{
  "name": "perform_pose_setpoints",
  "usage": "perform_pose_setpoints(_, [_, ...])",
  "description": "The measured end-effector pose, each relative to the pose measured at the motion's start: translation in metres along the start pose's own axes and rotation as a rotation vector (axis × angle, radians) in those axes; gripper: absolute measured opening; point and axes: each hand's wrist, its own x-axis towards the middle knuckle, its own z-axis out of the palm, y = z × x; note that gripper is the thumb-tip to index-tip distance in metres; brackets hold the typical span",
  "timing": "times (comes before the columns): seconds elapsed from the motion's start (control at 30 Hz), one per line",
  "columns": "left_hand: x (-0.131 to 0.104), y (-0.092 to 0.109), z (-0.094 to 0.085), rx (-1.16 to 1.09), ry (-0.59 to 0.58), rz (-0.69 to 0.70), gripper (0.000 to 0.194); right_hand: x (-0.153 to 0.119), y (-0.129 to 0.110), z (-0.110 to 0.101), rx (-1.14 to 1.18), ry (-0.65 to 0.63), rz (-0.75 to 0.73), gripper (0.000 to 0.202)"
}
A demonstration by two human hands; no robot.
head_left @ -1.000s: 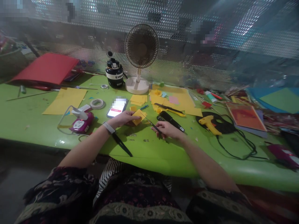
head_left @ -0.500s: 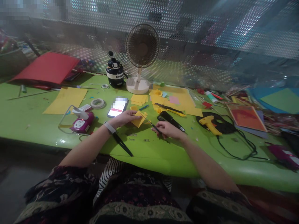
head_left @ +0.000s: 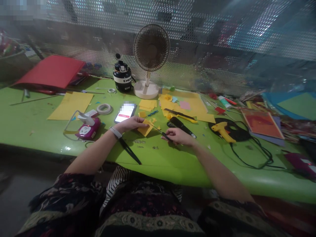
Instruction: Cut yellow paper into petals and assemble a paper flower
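Observation:
Between the thumb and fingers of my left hand is a small yellow paper piece, held above the green table. My right hand is closed around the dark handles of a pair of scissors. The blades point left and meet the paper's right edge; how far they are parted is too small to tell. Small yellow scraps lie just behind the paper. Left of them rests a phone with a lit screen. A black stapler-like tool lies behind my right hand.
A fan and a dark bottle stand at the back. On the left are a tape roll and a purple power socket with a cable. A yellow glue gun with a trailing cord lies right, near a yellow-handled cutter.
The whole view has shifted slightly. My hands keep nearly the same pose, with the scissors still at the paper's edge and the paper turned a little.

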Motion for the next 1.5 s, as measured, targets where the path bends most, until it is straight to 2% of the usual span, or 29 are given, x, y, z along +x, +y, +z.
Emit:
perform_pose_setpoints(0.4, [-0.0043, 0.0055, 0.0019, -0.024, -0.046, -0.041, 0.027, -0.0006, 0.0024, 0.0002, 0.004, -0.011, -0.005, 0.04])
perform_pose_setpoints(0.8, [-0.0021, 0.0013, -0.003, -0.005, -0.073, -0.051, 0.047, 0.0008, 0.0026, -0.0002, -0.016, -0.022, 0.022, 0.048])
perform_pose_setpoints(1.27, [-0.0036, 0.0039, 0.0002, -0.064, -0.056, -0.063, 0.036, -0.0002, 0.0015, 0.0048, 0.063, 0.017, 0.047, 0.043])
perform_pose_setpoints(1.5, [-0.0043, 0.0043, -0.0008, -0.064, -0.042, -0.073, 0.043, 0.0019, 0.0059, 0.0033, 0.071, 0.007, 0.048, 0.045])
